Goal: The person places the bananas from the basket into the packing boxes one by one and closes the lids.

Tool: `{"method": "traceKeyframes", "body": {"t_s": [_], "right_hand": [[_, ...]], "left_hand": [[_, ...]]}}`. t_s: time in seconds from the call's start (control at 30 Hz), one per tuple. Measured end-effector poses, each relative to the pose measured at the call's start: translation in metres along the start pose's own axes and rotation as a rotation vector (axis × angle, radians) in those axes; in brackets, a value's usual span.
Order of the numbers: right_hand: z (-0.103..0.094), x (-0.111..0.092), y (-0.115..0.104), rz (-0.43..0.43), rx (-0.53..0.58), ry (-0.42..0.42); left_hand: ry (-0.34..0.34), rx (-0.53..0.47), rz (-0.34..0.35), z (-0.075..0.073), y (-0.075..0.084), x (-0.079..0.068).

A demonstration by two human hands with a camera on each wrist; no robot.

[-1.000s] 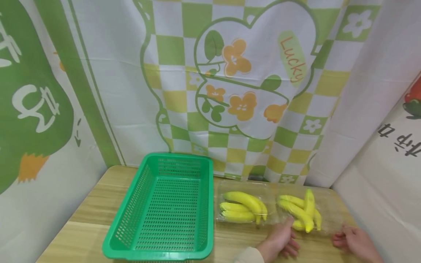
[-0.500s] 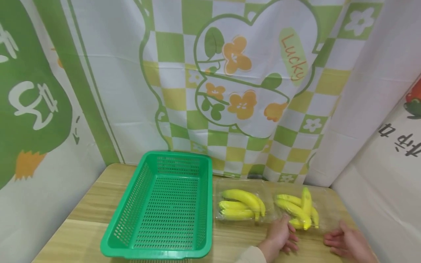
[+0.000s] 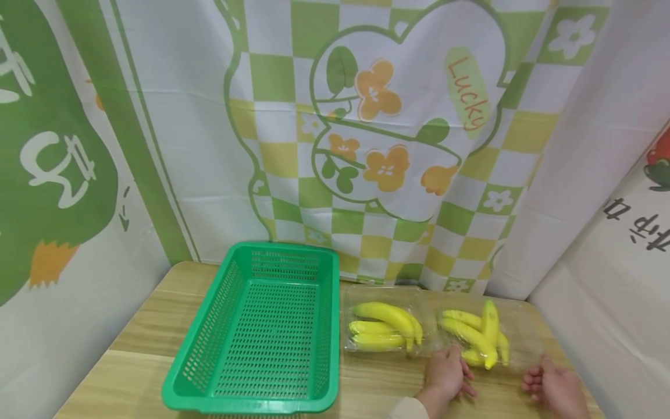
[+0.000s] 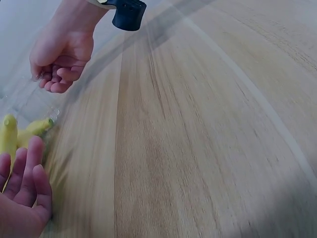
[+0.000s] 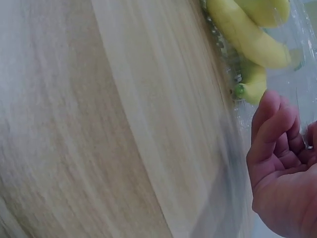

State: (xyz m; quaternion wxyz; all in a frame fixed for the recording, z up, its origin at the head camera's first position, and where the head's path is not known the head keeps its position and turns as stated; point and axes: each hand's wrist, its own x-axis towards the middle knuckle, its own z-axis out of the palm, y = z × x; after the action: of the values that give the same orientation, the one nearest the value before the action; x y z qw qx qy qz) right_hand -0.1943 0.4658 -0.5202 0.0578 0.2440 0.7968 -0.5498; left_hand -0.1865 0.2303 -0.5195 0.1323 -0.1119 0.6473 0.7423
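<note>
In the head view, a clear plastic container [image 3: 523, 343] holds several yellow bananas [image 3: 469, 334] at the table's right. My left hand [image 3: 446, 375] is at its near left corner, thumb against the plastic and the other fingers loosely extended below, as the left wrist view shows this hand [image 4: 25, 198] beside the bananas. At the near right corner, my right hand [image 3: 557, 387] has its fingers curled in. The right wrist view shows clear plastic between the thumb and curled fingers of this hand [image 5: 282, 173]; it pinches the container's edge.
A second clear container [image 3: 429, 302] with several bananas [image 3: 387, 326] stands directly left of the first. Farther left is a large green perforated basket [image 3: 332, 326] with nothing in it. The wooden table [image 3: 141, 331] meets printed curtains [image 3: 277, 203] at the back and sides.
My right hand has moved slightly left, and its fingers, looser half a second ago, are now curled at the container's corner. The left hand has shifted a little; both containers stay in place.
</note>
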Motion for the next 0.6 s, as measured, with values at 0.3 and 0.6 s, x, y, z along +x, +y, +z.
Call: {"method": "traceKeyframes", "body": {"t_s": [0.3,0.6], "right_hand": [[-0.0004,-0.0013,0.0002,-0.035,-0.102,0.001],[-0.0017,0.0001,0.0009,-0.031,-0.102,0.004]], "left_hand": [[0.036,0.023,-0.028,0.0004,0.0042,-0.0012],[0.067,0.057,-0.010,0.0012,0.0052,0.0005]]}}
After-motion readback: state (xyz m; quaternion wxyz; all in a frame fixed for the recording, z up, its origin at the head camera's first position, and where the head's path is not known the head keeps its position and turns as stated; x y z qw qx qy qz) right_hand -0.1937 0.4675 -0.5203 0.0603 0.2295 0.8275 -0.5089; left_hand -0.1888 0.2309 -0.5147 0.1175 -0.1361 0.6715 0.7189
